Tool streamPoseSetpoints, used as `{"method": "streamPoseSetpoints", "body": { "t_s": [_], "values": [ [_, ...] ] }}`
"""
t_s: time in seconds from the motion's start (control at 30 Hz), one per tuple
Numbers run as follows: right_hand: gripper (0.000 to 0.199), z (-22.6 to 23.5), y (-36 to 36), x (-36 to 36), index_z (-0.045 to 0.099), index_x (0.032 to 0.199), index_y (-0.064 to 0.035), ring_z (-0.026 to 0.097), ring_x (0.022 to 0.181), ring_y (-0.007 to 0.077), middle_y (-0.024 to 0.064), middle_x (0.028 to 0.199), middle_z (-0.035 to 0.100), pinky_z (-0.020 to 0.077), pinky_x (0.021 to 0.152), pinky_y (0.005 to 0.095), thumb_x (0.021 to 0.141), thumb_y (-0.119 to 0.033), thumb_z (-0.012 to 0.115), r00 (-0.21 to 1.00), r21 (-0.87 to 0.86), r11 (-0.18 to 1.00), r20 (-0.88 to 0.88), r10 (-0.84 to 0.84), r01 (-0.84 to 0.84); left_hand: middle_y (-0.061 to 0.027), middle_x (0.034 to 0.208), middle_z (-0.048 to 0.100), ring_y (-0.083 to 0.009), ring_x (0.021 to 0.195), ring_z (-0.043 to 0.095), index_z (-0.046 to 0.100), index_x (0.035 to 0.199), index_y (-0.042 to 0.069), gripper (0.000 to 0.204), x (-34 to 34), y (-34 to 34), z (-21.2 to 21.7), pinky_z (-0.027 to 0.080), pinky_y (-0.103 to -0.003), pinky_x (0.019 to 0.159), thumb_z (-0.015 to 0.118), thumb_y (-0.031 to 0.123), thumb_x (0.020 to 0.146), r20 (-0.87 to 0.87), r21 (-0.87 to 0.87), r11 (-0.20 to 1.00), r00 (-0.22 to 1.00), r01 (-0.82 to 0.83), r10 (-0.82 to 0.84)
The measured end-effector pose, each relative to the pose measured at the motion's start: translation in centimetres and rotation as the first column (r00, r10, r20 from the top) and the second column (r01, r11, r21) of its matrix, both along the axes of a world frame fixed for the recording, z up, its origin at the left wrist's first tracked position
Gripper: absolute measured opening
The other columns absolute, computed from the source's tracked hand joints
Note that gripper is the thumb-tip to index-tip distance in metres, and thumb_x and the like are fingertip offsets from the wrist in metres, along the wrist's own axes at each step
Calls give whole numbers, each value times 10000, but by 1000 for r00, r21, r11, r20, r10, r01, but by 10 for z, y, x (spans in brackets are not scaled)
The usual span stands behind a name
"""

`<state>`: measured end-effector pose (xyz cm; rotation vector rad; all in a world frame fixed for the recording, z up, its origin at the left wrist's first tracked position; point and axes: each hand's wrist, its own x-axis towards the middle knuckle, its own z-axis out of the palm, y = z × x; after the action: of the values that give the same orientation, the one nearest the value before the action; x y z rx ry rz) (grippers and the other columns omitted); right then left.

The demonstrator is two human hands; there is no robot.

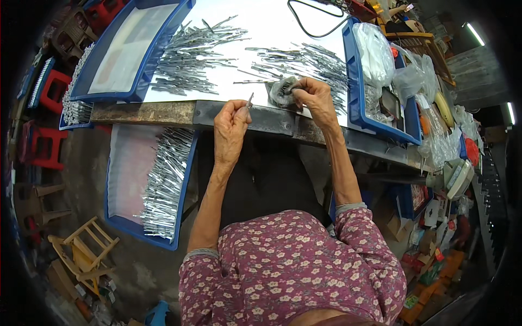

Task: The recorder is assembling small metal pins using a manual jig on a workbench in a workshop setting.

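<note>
My left hand [232, 122] is closed at the table's front edge, pinching a thin metal rod [250, 100] that points upward. To its right, my right hand [316, 100] has thumb and fingers pressed together at the rim of a small clear plastic bag [281, 91] with dark contents. Whatever those fingertips hold is too small to make out. Beyond the hands, two loose heaps of slim metal rods lie on the white tabletop: a left heap [191, 57] and a right heap [318, 65].
A blue tray lined with white [117, 51] stands at the table's left; another blue tray [356, 89] at the right holds plastic bags. Below the table's left side sits a blue tray [125, 179] partly filled with rods. A black cable [304, 27] curls at the back. Red stools stand far left.
</note>
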<state>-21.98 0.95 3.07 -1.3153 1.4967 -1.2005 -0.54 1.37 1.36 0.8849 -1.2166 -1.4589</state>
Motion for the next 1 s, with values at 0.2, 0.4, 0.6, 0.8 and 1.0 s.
{"method": "streamPoseSetpoints", "body": {
  "t_s": [0.2, 0.4, 0.6, 0.8, 1.0],
  "values": [
    [46, 2, 5, 4, 561, 793, 36, 498, 525, 79, 54, 634, 550, 387, 467, 198, 755, 12, 564, 908, -5, 1000, 418, 23, -23, 27, 675, 477, -8, 561, 384, 540, 916, 5, 135, -11, 12, 15, 305, -143, 482, 479, 121, 885, -59, 93, 988, 991, 123, -118],
    [92, -6, 7, 6, 575, 826, 17, 553, 546, 79, 48, 630, 575, 425, 466, 182, 740, 0, 601, 843, -87, 996, 533, 74, -33, 23, 667, 475, -20, 560, 389, 542, 906, 5, 127, -17, 17, 15, 316, -151, 488, 481, 113, 880, -55, 100, 980, 984, 172, -167],
    [132, -1, 12, 12, 582, 867, 15, 553, 543, 74, 41, 652, 585, 424, 460, 175, 745, -19, 619, 849, -81, 996, 524, 73, -36, 7, 672, 491, -21, 519, 363, 542, 945, 4, 175, -21, 18, 10, 275, -149, 458, 478, 158, 892, -25, 66, 981, 983, 183, -181],
    [149, 2, 17, 17, 568, 902, 11, 534, 579, 82, 59, 725, 595, 394, 484, 176, 767, -29, 616, 853, -43, 998, 517, 69, -55, 5, 674, 495, -20, 518, 369, 540, 946, 8, 179, -23, 20, 10, 275, -147, 452, 478, 168, 895, -61, 58, 977, 978, 205, -202],
    [135, 7, 20, 24, 562, 905, 3, 542, 592, 88, 32, 729, 568, 404, 497, 176, 806, -83, 596, 832, -63, 995, 546, 97, -75, 21, 656, 464, -7, 536, 362, 528, 899, 4, 106, -23, 21, 16, 284, -142, 462, 499, 103, 875, -114, 141, 963, 970, 228, -213]
  ]
}}
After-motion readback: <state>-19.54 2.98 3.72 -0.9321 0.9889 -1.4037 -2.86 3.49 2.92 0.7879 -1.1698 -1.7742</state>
